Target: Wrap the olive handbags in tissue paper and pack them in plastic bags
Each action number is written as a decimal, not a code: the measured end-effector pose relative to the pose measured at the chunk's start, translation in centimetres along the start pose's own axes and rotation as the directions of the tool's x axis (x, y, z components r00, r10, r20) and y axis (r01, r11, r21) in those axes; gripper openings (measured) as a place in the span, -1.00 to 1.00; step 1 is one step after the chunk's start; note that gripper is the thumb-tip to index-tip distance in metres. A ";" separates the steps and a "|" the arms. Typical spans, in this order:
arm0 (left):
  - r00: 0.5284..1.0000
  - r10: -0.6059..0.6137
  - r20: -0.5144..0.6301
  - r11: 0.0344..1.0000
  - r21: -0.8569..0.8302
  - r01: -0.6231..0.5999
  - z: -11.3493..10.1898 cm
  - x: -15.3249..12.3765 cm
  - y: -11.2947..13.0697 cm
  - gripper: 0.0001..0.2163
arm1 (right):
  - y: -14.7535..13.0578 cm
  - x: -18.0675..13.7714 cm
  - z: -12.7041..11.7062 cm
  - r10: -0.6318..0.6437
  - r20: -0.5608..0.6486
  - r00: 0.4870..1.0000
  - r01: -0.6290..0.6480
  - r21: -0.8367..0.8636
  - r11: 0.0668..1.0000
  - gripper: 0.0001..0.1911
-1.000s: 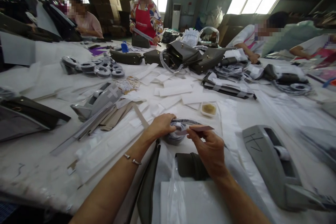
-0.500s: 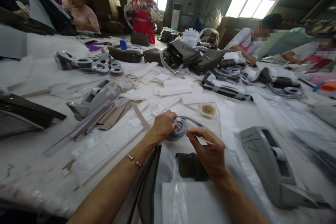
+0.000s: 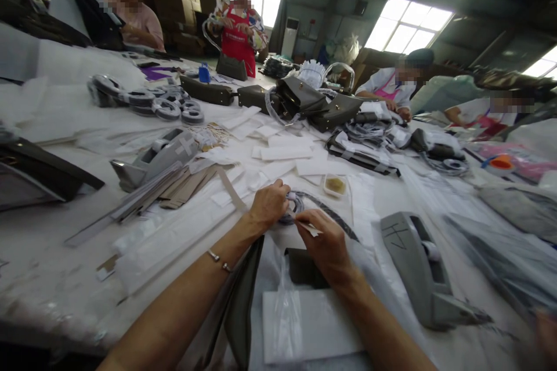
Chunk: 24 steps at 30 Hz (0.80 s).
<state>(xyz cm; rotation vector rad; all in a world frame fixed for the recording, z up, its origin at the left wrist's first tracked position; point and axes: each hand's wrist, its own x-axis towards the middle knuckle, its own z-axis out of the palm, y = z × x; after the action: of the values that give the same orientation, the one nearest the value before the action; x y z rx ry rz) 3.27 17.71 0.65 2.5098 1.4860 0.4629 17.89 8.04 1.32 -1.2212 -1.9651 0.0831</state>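
So one grey, plastic-wrapped strap coil (image 3: 298, 203) is sitting mid-frame, pretty much round, with its dark tail running toward the lower right. Left hand (image 3: 268, 206) is grasping the coil's left edge. Right hand (image 3: 324, 240) is pinching one thin pale strip (image 3: 310, 228), which is slanting upper-left to lower-right. Two grey tape dispensers (image 3: 413, 269) are flanking them.

coil (image 3: 299, 203): partly hidden by left hand (image 3: 270, 204) | strip (image 3: 310, 229) beside coil: mostly covered by right hand (image 3: 327, 243) | bag (image 3: 47, 169) left of coil: cut off | apron lettering (image 3: 237, 40) beyond coil: too small
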 end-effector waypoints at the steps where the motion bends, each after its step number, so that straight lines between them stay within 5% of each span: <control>1: 1.000 0.002 -0.007 1.000 -0.005 -0.002 -0.1 -0.1 0.1 -0.80 | -0.3 0.1 0.0 -0.030 0.046 0.998 0.032 -0.042 0.999 -0.81; 7: 0.999 -0.004 -0.047 0.998 -0.060 0.001 -0.3 -0.5 0.5 -0.82 | 0.0 2.2 -0.6 -0.123 0.202 0.972 0.197 -0.400 0.895 -0.79; 14: 0.996 0.027 -0.083 0.988 -0.148 -0.039 -0.3 -0.6 0.4 -0.82 | 4.0 4.1 1.1 -0.239 0.197 0.951 0.299 -0.379 0.876 -0.69; 24: 0.998 -0.025 -0.056 0.945 -0.326 0.005 0.8 -0.3 0.0 -0.81 | 5.9 4.1 3.0 -0.144 0.179 0.973 0.210 -0.445 0.871 -0.77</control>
<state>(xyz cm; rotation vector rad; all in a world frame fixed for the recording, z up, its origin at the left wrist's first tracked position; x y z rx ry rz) 3.39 17.47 -0.18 2.2419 1.3207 0.7225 19.31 15.39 -0.88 -1.3475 -2.2941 -0.4302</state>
